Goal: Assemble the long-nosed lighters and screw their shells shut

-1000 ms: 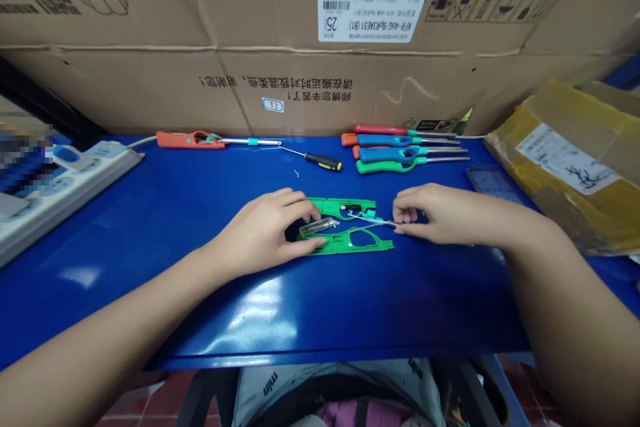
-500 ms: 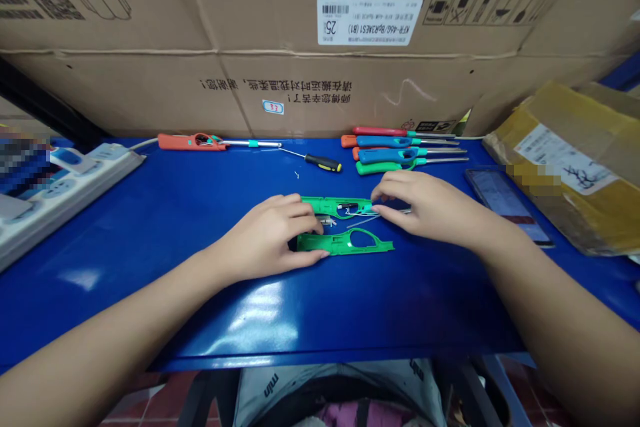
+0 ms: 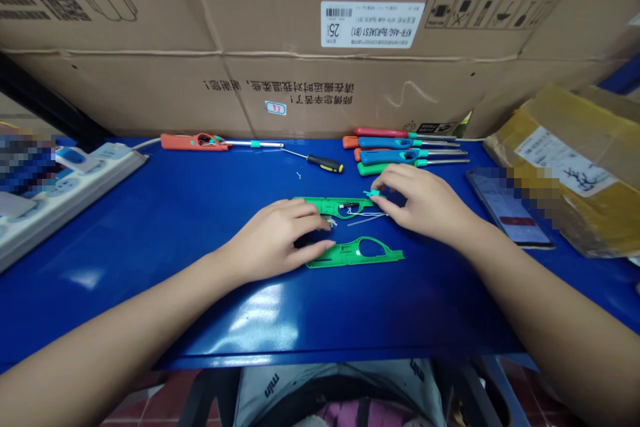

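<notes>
Two green lighter casing halves lie on the blue table. The far casing half (image 3: 327, 204) holds a black part and thin white wires. The near casing half (image 3: 353, 252) has an open trigger loop. My left hand (image 3: 280, 237) rests across their left ends, thumb and fingers apart, thumb on the near half. By its fingertips sits a small clear part (image 3: 332, 221). My right hand (image 3: 417, 197) pinches a small teal plastic piece (image 3: 373, 193) just above the far half's right end. A thin clear tube (image 3: 365, 220) lies between the halves.
Several assembled lighters (image 3: 390, 156) lie at the back right, an opened orange lighter (image 3: 195, 141) at the back left. Nearby are a screwdriver (image 3: 325, 163), a phone (image 3: 510, 207), a taped carton (image 3: 575, 167) and a power strip (image 3: 75, 187). A large cardboard wall (image 3: 280, 27) stands behind.
The near casing half has shifted toward me and slightly right, with my left thumb on it. The teal piece is now lifted off the far half in my right fingers.
</notes>
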The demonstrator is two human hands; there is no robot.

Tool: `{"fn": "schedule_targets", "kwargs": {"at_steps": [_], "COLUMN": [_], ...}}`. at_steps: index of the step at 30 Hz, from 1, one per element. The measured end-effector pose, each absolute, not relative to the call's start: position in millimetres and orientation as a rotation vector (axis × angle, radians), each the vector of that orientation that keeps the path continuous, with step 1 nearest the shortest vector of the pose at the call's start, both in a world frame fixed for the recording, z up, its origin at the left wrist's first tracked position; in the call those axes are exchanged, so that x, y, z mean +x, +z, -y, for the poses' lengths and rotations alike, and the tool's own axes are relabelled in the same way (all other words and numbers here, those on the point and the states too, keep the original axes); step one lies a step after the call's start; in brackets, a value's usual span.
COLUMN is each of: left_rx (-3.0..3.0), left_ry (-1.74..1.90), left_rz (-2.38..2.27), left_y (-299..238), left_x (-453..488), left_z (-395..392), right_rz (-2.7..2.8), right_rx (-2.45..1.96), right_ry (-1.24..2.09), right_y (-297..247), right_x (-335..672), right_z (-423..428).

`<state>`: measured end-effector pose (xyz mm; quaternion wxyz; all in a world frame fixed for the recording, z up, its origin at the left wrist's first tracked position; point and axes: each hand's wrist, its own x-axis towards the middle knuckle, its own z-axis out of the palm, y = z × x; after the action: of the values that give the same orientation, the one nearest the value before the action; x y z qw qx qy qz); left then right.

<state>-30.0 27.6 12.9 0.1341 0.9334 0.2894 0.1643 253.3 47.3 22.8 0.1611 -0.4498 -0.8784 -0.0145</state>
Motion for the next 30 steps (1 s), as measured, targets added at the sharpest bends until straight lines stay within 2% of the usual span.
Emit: {"fn": "schedule_targets", "kwargs": {"at_steps": [4, 7, 13, 17, 21, 25, 30], "left_rx": [2.528, 2.463, 2.459, 2.287, 2.073, 1.906, 1.997], "left_ry": [0.719, 0.867, 0.761, 0.728, 0.751, 0.926, 1.145], "left_rz": [-1.003, -1.189, -1.500, -1.494, -1.453, -1.361, -1.278], "left_y": [8.7, 6.3, 2.7, -3.1, -8.1, -8.5, -3.4], "left_x": [-30.8, -33.1, -44.0, -49.5, -50.2, -46.7, -42.9], "left_z": [-31.3, -36.1, -53.0, -62.2, -64.6, -61.9, -57.0], "right_rz": [2.612, 2.567, 2.493, 2.475, 2.439, 2.369, 2.286], "right_rx": [-1.424, -1.423, -1.291, -1.310, -1.353, -1.328, -1.297], "right_ry": [-0.206, -0.135, 0.087, 0.095, -0.041, -0.131, -0.018], "right_y": [17.9, 14.7, 6.3, -0.5, 1.5, 8.1, 10.0], "right_x": [257.8, 258.4, 251.8, 248.7, 245.0, 243.8, 246.2], "right_z": [-50.1, -51.7, -50.9, -51.9, -51.2, -50.1, -51.2]}}
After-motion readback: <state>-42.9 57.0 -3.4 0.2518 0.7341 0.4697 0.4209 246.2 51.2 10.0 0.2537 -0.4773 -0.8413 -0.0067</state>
